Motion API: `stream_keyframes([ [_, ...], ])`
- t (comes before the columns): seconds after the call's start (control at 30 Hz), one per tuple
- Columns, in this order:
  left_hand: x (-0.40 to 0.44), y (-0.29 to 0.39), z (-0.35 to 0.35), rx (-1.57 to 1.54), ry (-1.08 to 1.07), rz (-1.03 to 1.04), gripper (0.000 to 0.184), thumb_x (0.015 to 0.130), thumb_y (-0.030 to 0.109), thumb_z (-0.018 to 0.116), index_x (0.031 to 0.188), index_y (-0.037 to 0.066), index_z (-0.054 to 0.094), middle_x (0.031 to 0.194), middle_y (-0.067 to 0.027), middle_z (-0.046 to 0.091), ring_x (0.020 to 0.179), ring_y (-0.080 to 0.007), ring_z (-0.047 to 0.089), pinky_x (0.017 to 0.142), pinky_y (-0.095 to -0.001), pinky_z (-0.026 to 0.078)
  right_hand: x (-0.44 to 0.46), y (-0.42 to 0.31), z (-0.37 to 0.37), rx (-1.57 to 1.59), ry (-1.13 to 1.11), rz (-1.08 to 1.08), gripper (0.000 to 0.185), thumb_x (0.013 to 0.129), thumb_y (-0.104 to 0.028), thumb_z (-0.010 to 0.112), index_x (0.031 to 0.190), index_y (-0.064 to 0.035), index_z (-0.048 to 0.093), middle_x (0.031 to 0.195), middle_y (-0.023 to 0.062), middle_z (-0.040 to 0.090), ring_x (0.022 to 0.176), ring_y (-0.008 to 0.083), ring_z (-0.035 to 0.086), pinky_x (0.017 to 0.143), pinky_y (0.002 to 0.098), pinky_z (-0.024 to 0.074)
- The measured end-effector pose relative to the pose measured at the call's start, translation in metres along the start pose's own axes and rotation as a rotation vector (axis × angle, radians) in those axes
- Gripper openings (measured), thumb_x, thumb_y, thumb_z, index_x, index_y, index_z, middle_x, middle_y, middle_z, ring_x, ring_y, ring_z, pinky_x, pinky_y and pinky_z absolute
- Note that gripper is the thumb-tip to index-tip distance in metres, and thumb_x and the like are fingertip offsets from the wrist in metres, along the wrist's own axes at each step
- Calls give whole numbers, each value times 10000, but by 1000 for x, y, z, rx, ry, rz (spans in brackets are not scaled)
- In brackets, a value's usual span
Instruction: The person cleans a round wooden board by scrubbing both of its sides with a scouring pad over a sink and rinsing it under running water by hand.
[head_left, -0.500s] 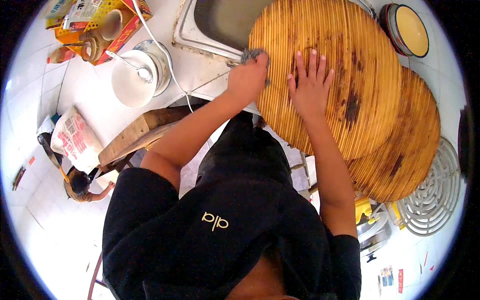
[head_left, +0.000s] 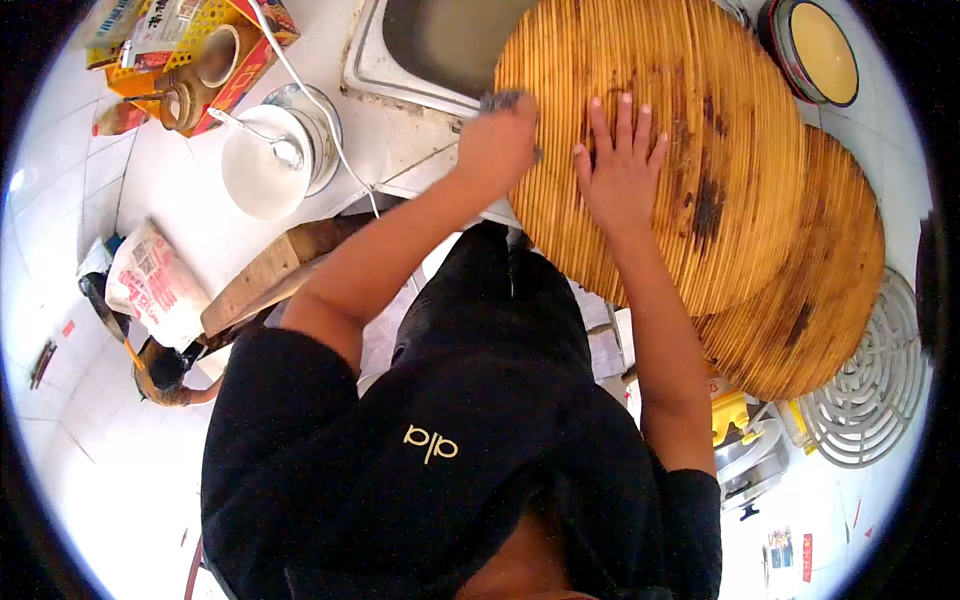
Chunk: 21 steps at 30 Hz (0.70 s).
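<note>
My left hand [head_left: 495, 150] is closed around a grey scrubbing pad [head_left: 503, 101], which touches the left edge of a round wooden slatted board [head_left: 740, 130]. Flat on the same board lies my right hand [head_left: 622, 182], palm down with its fingers spread. Dark brown stains mark the wood to the right of this hand. A second round slatted board [head_left: 830, 290] shows partly beneath the first, at its lower right.
A sink [head_left: 440, 40] lies behind the board's left side. A white bowl [head_left: 262, 165] with a spoon, a cable and a box of jars stand left. Basins [head_left: 822, 55] are at upper right, a grey round rack [head_left: 870, 390] below. Another person [head_left: 170, 375] is at far left.
My left hand and the pad have shifted very slightly at the board's edge. My right hand stays spread in nearly the same spot. The view has tilted a little.
</note>
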<state>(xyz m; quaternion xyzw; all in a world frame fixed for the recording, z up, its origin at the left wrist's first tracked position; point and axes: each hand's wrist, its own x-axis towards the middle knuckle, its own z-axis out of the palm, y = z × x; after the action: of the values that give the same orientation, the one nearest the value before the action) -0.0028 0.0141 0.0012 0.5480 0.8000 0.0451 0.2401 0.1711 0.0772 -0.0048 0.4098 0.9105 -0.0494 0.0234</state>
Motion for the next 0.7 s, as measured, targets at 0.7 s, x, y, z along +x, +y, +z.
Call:
stream_keyframes([
  [0.7,72,-3,-3,52,81,-104,194,782,141,610,940,32,581,838,-176,690,767,-324,694,646,-440,551,1,4,-1,28,-11,-42,598,933,-418,448,1474,-199,317,1538,149,235,1421,382,167,1122,589,92],
])
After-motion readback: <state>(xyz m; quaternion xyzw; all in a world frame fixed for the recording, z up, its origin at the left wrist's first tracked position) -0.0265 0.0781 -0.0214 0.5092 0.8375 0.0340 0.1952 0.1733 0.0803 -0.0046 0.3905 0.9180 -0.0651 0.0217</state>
